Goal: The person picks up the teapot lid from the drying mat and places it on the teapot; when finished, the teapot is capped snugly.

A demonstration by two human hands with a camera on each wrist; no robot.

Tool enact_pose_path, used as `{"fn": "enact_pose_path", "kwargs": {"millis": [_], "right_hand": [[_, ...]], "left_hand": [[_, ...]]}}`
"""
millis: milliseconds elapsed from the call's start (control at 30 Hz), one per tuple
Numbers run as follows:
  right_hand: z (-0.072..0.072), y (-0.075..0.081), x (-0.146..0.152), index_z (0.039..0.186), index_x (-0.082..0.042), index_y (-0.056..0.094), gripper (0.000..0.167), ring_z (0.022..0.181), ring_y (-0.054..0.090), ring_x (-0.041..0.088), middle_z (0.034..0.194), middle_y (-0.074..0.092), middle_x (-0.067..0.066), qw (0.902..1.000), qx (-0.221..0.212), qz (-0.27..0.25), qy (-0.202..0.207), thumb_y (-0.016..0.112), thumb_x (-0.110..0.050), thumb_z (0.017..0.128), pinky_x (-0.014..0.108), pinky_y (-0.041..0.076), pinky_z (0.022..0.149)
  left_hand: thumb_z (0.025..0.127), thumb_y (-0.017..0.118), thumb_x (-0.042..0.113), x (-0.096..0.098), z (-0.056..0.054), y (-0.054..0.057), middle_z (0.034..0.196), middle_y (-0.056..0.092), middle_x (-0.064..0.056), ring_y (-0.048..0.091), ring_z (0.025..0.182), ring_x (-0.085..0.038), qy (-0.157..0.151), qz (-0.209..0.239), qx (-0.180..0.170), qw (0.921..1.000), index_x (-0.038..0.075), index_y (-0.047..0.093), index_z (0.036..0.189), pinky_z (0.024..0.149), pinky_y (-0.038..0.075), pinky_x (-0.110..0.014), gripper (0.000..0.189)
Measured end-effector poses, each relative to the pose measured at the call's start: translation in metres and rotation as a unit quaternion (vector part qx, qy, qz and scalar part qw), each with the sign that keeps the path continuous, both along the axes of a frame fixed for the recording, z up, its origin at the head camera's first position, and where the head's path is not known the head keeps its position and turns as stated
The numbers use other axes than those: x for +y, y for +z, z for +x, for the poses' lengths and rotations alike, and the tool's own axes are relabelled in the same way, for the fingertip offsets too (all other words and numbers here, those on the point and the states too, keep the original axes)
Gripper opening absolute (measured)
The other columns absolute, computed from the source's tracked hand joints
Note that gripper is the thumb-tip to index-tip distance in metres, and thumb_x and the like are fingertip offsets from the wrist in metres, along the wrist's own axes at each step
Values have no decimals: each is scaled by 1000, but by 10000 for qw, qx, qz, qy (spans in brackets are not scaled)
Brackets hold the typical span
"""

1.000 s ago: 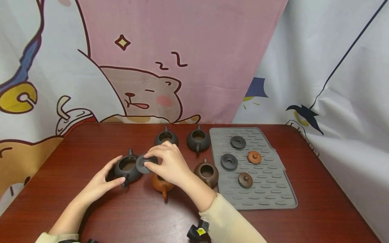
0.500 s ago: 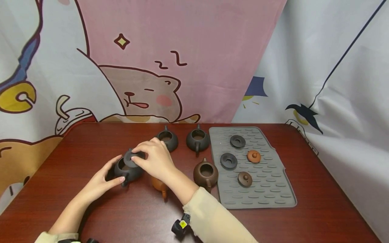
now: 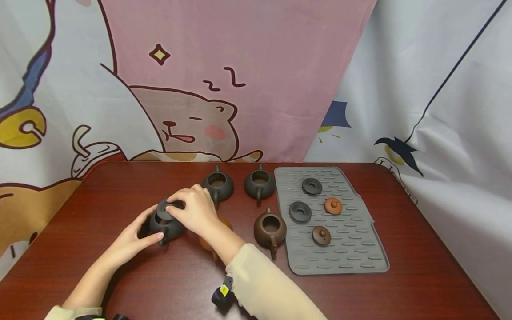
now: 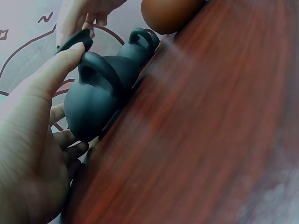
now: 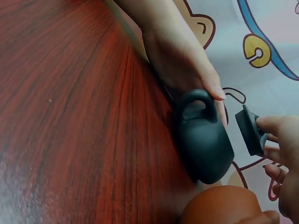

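Note:
On the table's left side, a black teapot [image 3: 170,230] stands uncovered. My left hand [image 3: 130,240] grips it, thumb against the handle and fingers curled round the body, as the left wrist view also shows. Thumb and fingers of my right hand [image 3: 194,208] pinch a black teapot lid [image 5: 250,131]. In the right wrist view the lid is tilted and apart from the pot; in the head view it overlaps the opening. Under my right forearm an orange teapot [image 5: 222,205] is mostly hidden in the head view.
Two black teapots without lids, one left [image 3: 219,183] and one right [image 3: 260,184], stand at the back. A brown teapot [image 3: 270,231] sits beside a grey mat [image 3: 348,262]. On the mat lie two black lids [image 3: 300,212], an orange lid [image 3: 333,206] and a brown lid [image 3: 322,235].
My right hand has carried the black lid leftward from beside the black teapot to over its opening. The left hand keeps its grip on the pot.

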State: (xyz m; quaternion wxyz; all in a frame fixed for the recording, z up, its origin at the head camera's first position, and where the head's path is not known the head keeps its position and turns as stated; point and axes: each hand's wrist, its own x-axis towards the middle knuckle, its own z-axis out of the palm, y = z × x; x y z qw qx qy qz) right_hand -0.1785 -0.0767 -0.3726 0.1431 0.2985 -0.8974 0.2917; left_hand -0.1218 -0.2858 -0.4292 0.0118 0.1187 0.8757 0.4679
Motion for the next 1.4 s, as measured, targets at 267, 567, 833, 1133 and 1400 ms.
{"fn": "enact_pose_path", "kwargs": {"millis": [267, 567, 833, 1133, 1400], "right_hand": [[-1, -7, -9, 101, -34, 75, 20, 83, 48, 4, 101, 68, -21, 9986, -368, 215, -298, 71, -44, 84, 19, 35, 72], [-2, -10, -14, 101, -37, 75, 20, 81, 48, 4, 103, 67, -22, 9978, -432, 290, -407, 70, -47, 84, 19, 35, 68], [0, -12, -18, 102, -39, 74, 19, 86, 48, 4, 103, 67, -22, 9964, -547, 550, -338, 69, -47, 85, 19, 35, 73], [0, -14, -19, 104, -39, 73, 21, 89, 48, 4, 110, 65, -22, 9948, -592, 781, -281, 66, -49, 87, 19, 34, 75], [-1, -14, -16, 107, -38, 73, 23, 91, 50, 4, 113, 64, -19, 9955, -541, 764, -161, 66, -48, 87, 19, 34, 78]], "left_hand": [[88, 70, 21, 0, 0, 0, 144, 36, -21, 31, 129, -39, -9, -20, 15, 10000, 10, 26, 150, 96, 25, -61, 77], [88, 70, 21, -1, 0, 1, 144, 36, -23, 30, 129, -41, -5, -45, -10, 10000, 10, 25, 150, 96, 24, -63, 78], [88, 70, 20, 0, 0, 2, 144, 37, -19, 33, 126, -38, -16, -38, 50, 10000, 14, 26, 151, 95, 27, -60, 76], [89, 70, 20, 1, 1, 2, 146, 34, -21, 32, 127, -40, -9, -20, -1, 10000, 13, 25, 151, 95, 26, -61, 77], [89, 69, 20, 1, 1, 2, 146, 34, -20, 33, 127, -39, -55, 37, -10, 10000, 15, 25, 152, 95, 27, -61, 77]]}}
